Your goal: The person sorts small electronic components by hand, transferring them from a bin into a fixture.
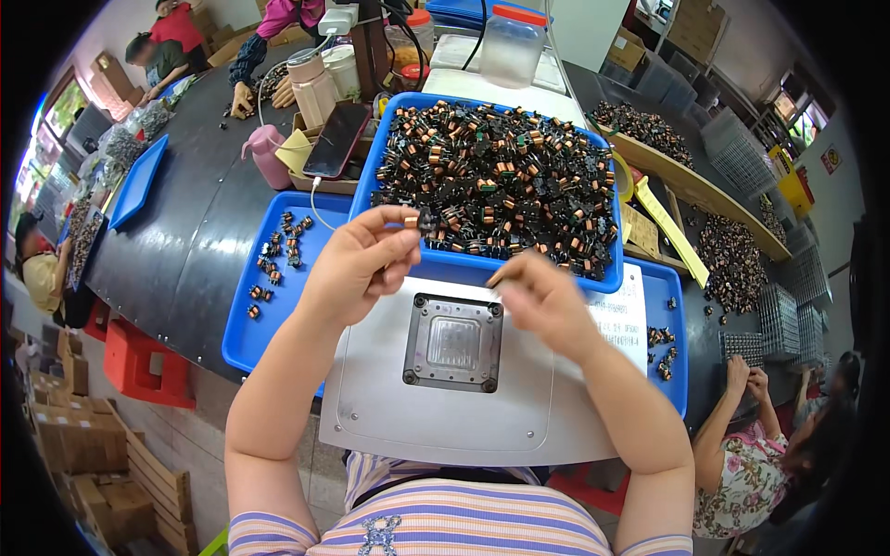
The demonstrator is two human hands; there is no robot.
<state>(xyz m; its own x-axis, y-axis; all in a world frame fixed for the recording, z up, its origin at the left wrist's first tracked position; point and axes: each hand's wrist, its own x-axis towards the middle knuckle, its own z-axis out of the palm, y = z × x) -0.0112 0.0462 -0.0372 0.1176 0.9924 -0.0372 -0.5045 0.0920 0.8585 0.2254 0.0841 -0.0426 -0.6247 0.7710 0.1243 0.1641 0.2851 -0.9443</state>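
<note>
My left hand (363,264) is closed in a pinch above the near left corner of a blue bin (616,250). Between its thumb and forefinger is a small black coil (425,221) with copper winding. The bin is heaped with similar coils (501,171). To the right, my right hand (549,301) is blurred, its fingers curled together near the bin's front edge. Whatever its fingertips hold, if anything, is too small and smeared to make out. Below both hands, a square metal fixture (452,343) sits in a pale panel (436,426).
Blue trays with a few coils flank the panel, one left (243,320) and one right (675,320). Behind stand a phone (339,139), a pink bottle (267,157) and a clear jar (513,46). A wooden strip (714,176) borders loose coils at right. Other people work around the table.
</note>
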